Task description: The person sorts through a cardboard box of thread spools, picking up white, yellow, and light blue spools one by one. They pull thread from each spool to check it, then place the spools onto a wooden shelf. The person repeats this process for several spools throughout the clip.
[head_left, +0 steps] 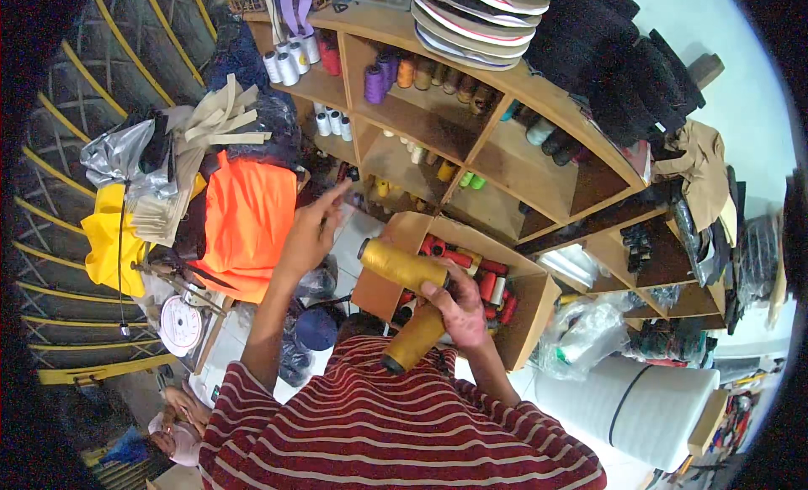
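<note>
well to the left of the left hand point(316, 229), a yellow cloth point(114, 242) is draped; nearer to it, an orange cloth point(251, 221) is spread. the left hand is held open and raised, with its fingers stretched out. beyond it, slightly to its right, purple thread cones point(375, 83) are stood in a wooden shelf unit point(482, 145). between the two hands, an upper golden thread cone point(396, 263) is held tilted, one end pointed toward the left hand; a lower golden thread cone point(415, 338) is slanted back and leftward from the right hand point(460, 309). both cones are gripped by the right hand, its fingers curled. under and beyond that hand, red thread cones point(488, 285) are gathered in an open cardboard box point(532, 323). to that hand's right, a clear plastic bag point(581, 343) is heaped, and farther right a thick white roll point(669, 410) is circled by a dark band point(624, 406).
</note>
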`<state>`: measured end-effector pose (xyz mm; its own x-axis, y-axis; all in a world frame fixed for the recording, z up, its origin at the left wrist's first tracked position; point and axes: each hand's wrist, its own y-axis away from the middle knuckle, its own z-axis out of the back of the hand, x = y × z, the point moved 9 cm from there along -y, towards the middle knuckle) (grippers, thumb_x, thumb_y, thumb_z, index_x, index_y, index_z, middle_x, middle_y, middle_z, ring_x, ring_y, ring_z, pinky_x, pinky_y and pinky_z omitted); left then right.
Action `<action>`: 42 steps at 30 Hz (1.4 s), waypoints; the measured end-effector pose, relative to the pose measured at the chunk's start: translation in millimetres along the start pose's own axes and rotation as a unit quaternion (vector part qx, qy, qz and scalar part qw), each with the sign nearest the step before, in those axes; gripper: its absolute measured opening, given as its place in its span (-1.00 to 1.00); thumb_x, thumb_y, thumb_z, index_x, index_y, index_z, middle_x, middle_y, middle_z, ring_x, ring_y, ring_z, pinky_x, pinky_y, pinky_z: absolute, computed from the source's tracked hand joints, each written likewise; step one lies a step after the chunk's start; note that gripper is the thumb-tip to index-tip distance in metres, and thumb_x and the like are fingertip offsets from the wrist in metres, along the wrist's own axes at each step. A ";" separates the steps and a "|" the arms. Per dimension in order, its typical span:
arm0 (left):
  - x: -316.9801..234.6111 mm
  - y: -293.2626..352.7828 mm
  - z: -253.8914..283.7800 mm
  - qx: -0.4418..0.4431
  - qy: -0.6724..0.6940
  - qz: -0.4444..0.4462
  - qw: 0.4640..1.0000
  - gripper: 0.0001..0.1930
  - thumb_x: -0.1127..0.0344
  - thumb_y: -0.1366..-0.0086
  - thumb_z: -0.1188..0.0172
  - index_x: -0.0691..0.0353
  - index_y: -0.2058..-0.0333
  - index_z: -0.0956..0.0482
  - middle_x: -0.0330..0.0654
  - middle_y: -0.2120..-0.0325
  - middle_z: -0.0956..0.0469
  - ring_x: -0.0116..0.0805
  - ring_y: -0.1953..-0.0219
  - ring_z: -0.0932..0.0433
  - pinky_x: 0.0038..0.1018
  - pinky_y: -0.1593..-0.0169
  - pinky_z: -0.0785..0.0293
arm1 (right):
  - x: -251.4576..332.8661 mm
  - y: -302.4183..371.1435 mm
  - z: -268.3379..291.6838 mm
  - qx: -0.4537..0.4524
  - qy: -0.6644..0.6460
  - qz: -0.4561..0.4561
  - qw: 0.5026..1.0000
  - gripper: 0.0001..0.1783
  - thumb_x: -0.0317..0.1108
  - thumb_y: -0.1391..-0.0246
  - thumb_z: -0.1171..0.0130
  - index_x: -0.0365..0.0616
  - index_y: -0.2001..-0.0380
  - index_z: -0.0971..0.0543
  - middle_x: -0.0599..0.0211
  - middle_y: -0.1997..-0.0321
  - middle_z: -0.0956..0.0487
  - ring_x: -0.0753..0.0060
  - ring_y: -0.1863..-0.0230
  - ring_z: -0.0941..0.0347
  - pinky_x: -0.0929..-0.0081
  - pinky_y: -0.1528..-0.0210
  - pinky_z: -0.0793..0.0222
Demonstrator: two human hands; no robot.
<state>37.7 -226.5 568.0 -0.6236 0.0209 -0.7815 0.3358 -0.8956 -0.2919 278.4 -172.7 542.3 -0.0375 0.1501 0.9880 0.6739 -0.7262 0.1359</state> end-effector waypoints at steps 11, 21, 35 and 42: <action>-65.5 -2.5 -7.8 0.154 0.186 0.048 0.969 -0.71 0.20 -0.28 -0.25 0.31 0.18 -0.65 -0.21 0.37 -0.67 -0.52 0.32 -0.58 -0.53 0.25 -0.48 | 15.4 -0.6 -0.6 0.021 0.149 0.100 0.984 -0.44 -0.23 0.02 -0.33 -0.23 -0.05 -0.48 0.13 -0.02 -0.54 0.24 -0.05 -0.46 0.34 -0.16 -0.30; -19.6 -5.2 -13.7 0.132 0.144 0.163 0.967 -0.78 0.35 -0.20 -0.31 0.43 0.50 -0.63 -0.21 0.65 -0.56 -0.56 0.58 -0.50 -0.54 0.46 -0.43 | 42.6 9.2 -16.3 0.046 0.175 0.122 0.976 -0.39 -0.23 0.08 -0.35 -0.26 -0.05 -0.47 0.13 0.02 -0.54 0.24 -0.03 -0.47 0.35 -0.14 -0.30; -35.1 2.9 3.7 0.072 0.121 0.026 0.990 -0.54 0.30 -0.34 -0.14 0.30 -0.17 -0.37 -0.01 -0.16 -0.42 -0.18 -0.23 -0.37 -0.34 -0.26 -0.27 | 42.7 3.6 -5.3 0.021 0.171 0.128 0.977 -0.41 -0.21 0.08 -0.36 -0.19 -0.05 -0.48 0.14 -0.01 -0.56 0.19 -0.04 -0.50 0.30 -0.15 -0.34; -112.9 0.5 2.7 0.082 0.140 -0.096 0.982 -0.76 0.35 -0.21 -0.27 0.30 0.15 -0.64 -0.02 0.15 -0.64 -0.20 0.09 -0.63 -0.34 0.01 -0.50 | 37.1 1.6 -7.2 0.036 0.140 0.086 0.986 -0.38 -0.20 0.08 -0.38 -0.20 -0.05 -0.47 0.13 0.00 -0.56 0.21 -0.07 -0.48 0.29 -0.18 -0.31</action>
<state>106.3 -230.5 657.6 -0.4386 0.2973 -0.8481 0.0981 -0.9222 -0.3741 272.8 -173.1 579.7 -0.1136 -0.1700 0.9789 0.7381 -0.6739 -0.0314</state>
